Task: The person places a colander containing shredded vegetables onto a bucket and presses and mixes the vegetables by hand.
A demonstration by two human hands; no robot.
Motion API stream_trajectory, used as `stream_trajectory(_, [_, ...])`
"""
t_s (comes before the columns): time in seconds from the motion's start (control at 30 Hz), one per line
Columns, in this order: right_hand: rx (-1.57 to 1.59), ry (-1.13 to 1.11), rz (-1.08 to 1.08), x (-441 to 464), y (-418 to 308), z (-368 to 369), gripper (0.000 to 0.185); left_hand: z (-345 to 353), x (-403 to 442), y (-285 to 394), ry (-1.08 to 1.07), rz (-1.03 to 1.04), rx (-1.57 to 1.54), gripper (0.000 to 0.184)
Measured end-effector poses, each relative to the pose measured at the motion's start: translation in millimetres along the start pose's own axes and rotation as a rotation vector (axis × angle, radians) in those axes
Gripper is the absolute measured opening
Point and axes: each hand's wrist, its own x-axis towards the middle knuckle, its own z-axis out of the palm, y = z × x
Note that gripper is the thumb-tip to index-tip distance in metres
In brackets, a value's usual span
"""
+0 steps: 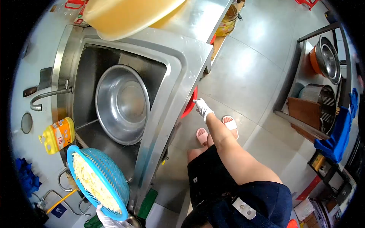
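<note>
At the lower left, my gloved left hand [106, 219] is closed on the rim of a blue plastic basket [110, 171]. Pale shredded food [91, 182] lies in the basket, which is tilted over the sink's near corner. My right hand [204, 108], in a white glove, is stretched out past the counter edge, fingers partly extended and holding nothing visible. Beside it, a red container [191, 102] shows partly from under the counter. A large metal basin [123, 104] sits in the steel sink [110, 53].
A cream basin [129, 15] stands on the counter above the sink. Along the wall side are a faucet [49, 94], a cleaver [43, 79] and a yellow jug [57, 136]. Metal bowls [327, 59] and a strainer pot [327, 106] stand on a rack at right.
</note>
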Motion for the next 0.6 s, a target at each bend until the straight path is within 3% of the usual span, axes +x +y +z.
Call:
stream_trajectory(0.13, [0.123, -0.182, 0.032, 23.8, 13.8, -8.7, 0.014, -11.1, 14.7, -13.9, 0.021, 0.02, -0.01, 0.062])
stream_trajectory(0.27, [0.182, -0.151, 0.088, -11.2, 19.6, -47.8, 0.009, -2.1, 7.6, -14.4, 0.069, -0.002, -0.014, 0.06])
stream_trajectory(0.3, [0.177, -0.244, 0.137, 1.9, 37.4, -72.1, 0.02, -4.6, 9.5, -14.4, 0.073, -0.008, 0.0, 0.059])
stream_trajectory(0.33, [0.195, -0.12, 0.147, -13.7, 37.8, -87.1, 0.018, -4.6, 9.2, -13.9, 0.055, -0.01, -0.007, 0.059])
stream_trajectory(0.43, [0.161, -0.048, 0.071, -32.9, 56.8, -160.4, 0.021, -10.2, 11.8, -14.8, -0.015, -0.009, -0.021, 0.059])
stream_trajectory(0.53, [0.202, 0.082, 0.221, -25.9, 90.4, -247.9, 0.029, -11.1, 11.6, -9.6, -0.085, -0.021, -0.085, 0.061])
stream_trajectory(0.6, [0.239, 0.321, 0.039, -62.6, 79.7, -267.9, 0.021, 21.3, -16.6, 8.7, -0.084, -0.073, -0.156, 0.063])
